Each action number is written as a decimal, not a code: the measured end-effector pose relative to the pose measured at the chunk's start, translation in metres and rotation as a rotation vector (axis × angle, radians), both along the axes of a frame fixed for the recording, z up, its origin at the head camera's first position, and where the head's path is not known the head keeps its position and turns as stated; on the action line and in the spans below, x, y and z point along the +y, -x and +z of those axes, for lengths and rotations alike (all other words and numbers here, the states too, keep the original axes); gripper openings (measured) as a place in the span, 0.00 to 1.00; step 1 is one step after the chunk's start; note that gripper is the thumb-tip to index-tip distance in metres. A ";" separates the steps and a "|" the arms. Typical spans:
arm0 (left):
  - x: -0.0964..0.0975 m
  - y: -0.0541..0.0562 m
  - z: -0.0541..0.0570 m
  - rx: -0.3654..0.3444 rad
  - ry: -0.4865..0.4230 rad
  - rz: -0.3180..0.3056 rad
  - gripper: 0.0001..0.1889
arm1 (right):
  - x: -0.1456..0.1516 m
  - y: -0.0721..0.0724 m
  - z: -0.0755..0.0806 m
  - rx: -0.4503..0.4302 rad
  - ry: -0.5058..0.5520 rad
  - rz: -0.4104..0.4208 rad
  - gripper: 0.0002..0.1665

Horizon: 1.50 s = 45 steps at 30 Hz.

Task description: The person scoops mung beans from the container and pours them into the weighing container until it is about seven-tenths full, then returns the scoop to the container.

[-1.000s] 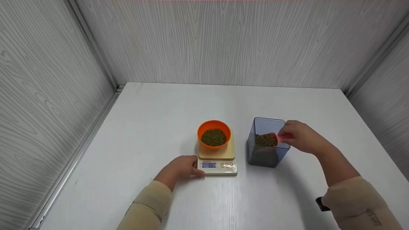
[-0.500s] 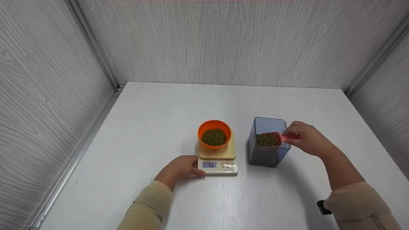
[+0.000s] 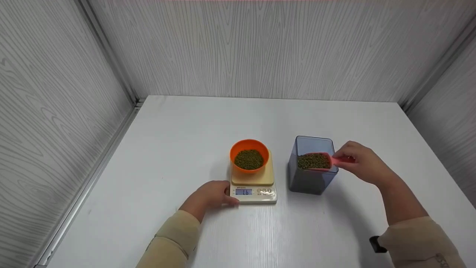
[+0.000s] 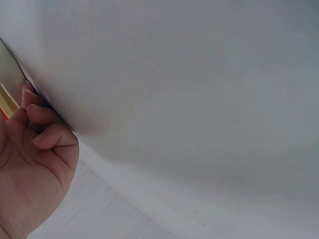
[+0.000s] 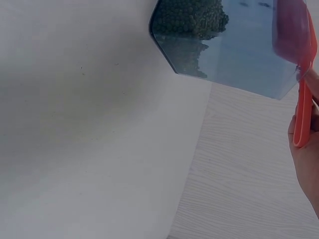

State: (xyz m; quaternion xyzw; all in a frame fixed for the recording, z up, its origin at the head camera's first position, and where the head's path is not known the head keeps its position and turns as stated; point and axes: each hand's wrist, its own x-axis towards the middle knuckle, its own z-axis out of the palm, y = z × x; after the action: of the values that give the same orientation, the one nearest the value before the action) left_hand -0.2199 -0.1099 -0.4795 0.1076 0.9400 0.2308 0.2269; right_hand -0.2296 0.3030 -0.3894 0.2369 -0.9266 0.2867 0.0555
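My left hand [image 3: 212,194] grips the left side of a digital kitchen scale [image 3: 253,181], thumb along its front edge. An orange bowl [image 3: 248,144] of small green beans [image 3: 248,160], like mung beans, stands on the platform. The display [image 3: 244,192] seems to read 1.6. My right hand [image 3: 360,162] pinches the handle of a red scoop [image 3: 337,161]. Its bowl, heaped with beans, is at the mouth of a tall translucent blue container [image 3: 307,183]. In the right wrist view the scoop [image 5: 303,115] shows partly through the container wall [image 5: 241,67], with more beans below.
Everything stands on a white table [image 3: 178,134], with the container to the right of the scale. Wood-grain panels [image 3: 238,48] close off the back and both sides. The left wrist view holds mostly blank white table [image 4: 199,99].
My right hand has drawn the scoop slightly to the right, showing more of its bean-filled bowl. The scale's digits changed to about 1.6. My left hand has stayed in place.
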 end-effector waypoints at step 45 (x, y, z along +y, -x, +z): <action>-0.001 -0.002 0.004 0.013 -0.015 -0.016 0.20 | 0.001 -0.002 0.011 0.002 0.171 -0.072 0.07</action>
State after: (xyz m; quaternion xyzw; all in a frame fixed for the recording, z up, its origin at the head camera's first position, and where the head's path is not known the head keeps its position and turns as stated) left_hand -0.2182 -0.1106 -0.4756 0.1183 0.9389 0.2351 0.2216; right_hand -0.2274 0.3036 -0.3784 0.1979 -0.9067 0.3623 0.0869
